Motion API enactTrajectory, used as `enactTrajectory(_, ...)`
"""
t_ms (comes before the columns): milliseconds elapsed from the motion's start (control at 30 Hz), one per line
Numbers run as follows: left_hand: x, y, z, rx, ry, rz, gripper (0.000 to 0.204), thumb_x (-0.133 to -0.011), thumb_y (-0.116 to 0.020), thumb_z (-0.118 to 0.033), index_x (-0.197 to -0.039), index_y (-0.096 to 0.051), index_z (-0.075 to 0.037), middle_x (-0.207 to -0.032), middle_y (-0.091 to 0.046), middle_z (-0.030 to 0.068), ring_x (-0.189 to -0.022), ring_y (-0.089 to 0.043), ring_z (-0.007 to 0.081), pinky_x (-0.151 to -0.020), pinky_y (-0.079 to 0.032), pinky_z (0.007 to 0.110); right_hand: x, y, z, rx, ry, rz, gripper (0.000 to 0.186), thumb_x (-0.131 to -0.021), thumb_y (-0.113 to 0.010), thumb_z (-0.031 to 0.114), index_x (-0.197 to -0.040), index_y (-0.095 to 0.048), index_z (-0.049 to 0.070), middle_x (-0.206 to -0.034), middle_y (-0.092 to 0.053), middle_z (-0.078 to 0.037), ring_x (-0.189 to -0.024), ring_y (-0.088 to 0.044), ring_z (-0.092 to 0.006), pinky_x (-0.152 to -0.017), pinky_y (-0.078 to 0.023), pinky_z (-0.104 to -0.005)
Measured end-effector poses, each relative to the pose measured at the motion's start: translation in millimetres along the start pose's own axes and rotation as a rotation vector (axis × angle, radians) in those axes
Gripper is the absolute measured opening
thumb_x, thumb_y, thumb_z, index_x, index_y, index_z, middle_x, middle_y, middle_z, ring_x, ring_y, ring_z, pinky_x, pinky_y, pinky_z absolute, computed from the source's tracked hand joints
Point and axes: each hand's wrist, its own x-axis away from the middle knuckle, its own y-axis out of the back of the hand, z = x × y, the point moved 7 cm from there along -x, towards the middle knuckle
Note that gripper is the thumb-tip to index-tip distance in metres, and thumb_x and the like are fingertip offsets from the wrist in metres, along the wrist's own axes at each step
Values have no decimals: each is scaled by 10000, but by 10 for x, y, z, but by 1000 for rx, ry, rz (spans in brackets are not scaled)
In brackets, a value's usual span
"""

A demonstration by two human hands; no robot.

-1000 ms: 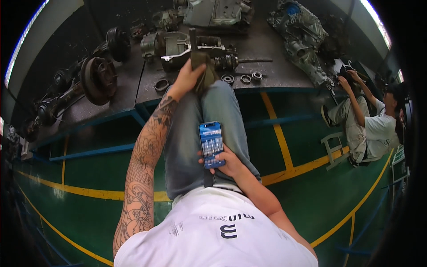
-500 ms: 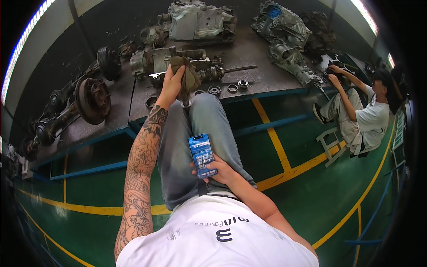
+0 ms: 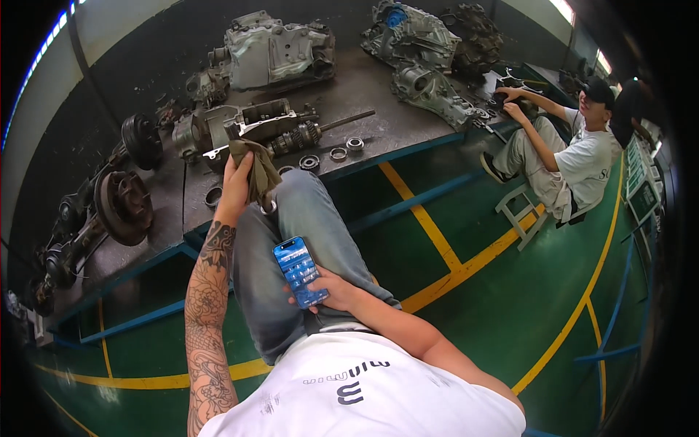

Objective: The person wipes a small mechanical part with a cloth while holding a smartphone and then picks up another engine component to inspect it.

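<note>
My left hand (image 3: 234, 191), at the near edge of the workbench, is closed on an olive-brown rag (image 3: 263, 173). The rag is wrapped round an upright metal shaft (image 3: 231, 130); its upper end shows above my fingers, while the middle is covered. Low over my lap, my right hand (image 3: 328, 289) holds a smartphone (image 3: 297, 268) with its blue screen lit, thumb over the lower part of the screen. Just beyond the rag lie a geared shaft (image 3: 300, 136) and several bearing rings (image 3: 309, 162). An opened gearbox housing (image 3: 195, 133) sits behind my left hand.
On the metal-topped bench (image 3: 349, 95) stand a large gearbox casing (image 3: 271, 54) and another casing (image 3: 415, 36) with a blue part. Rusty brake drums (image 3: 125, 207) on axles lie at left. A co-worker (image 3: 582, 156) sits on a low stool (image 3: 520, 216) at right, hands on parts.
The view has swung to the right, so the bench, my hands and the co-worker appear further left. Both hands keep their holds. The co-worker's head has turned more toward me.
</note>
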Motion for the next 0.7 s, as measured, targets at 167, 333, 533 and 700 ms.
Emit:
enactTrajectory(167, 55, -73, 16, 5, 63, -16, 248, -1033, -581, -169, -1254, -582, -56, -1117, -671, 49, -973, -657, 141, -838, -541, 273, 50, -23, 34, 13, 22, -20, 675, -874, -650, 140, -1470, -335, 122, -1265, -635, -191, -1093, -690, -310, -615, -600, -316)
enactTrajectory(333, -31, 21, -159, -49, 24, -101, 263, -1028, -601, -202, -1246, -592, -54, -1117, -669, 42, -976, -651, 141, -846, -537, 284, 37, -74, 41, 0, 28, 2, 658, -889, -654, 164, -1464, -336, 125, -1259, -637, -179, -1097, -690, -291, -625, -594, -300)
enactTrajectory(533, -94, -138, -58, -109, -16, 59, 282, -1026, -609, -194, -1263, -577, -45, -1111, -662, 30, -952, -623, 113, -845, -514, 264, 27, -5, 25, 23, 37, 4, 632, -906, -630, 168, -1470, -350, 125, -1303, -611, -206, -1128, -673, -317, -627, -597, -318)
enactTrajectory(700, -63, -23, 66, -429, -22, 131, 239, -1005, -615, -126, -1223, -616, -27, -1088, -678, 16, -993, -615, 103, -897, -495, 265, 9, -37, 9, 30, 54, 43, 632, -910, -654, 199, -1464, -360, 120, -1292, -614, -200, -1131, -670, -303, -636, -601, -315)
